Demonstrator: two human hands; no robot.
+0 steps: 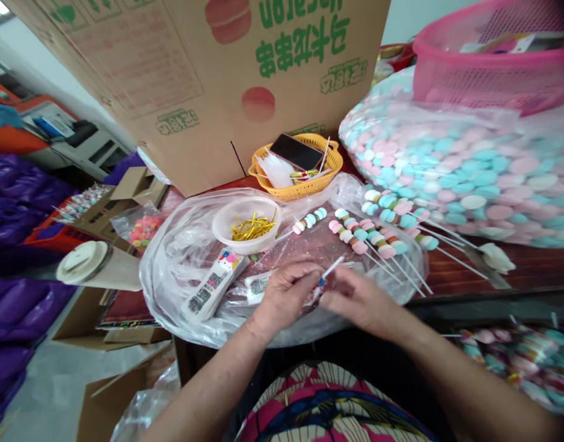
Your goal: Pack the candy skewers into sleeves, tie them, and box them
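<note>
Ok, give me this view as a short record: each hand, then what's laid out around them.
Left hand: pinching a small wrapped piece; white stick shows beside it
Right hand: close by the same piece; grip blurred
White bowl: gold strips inside
Printed packets: stacked on clear plastic
Skewers: laid right of the bowl; pink, blue, white pieces
Yellow basket: dark phone on top
Large bag: pink basket above

My hands [289, 291] and forearms [212, 380] were bare. Near the front edge of the worktop [531, 270], my clothing [332, 408] showed a bold print of magenta, cream and dark blue, with fan-like shapes, fine radiating lines and curved bands.
</note>
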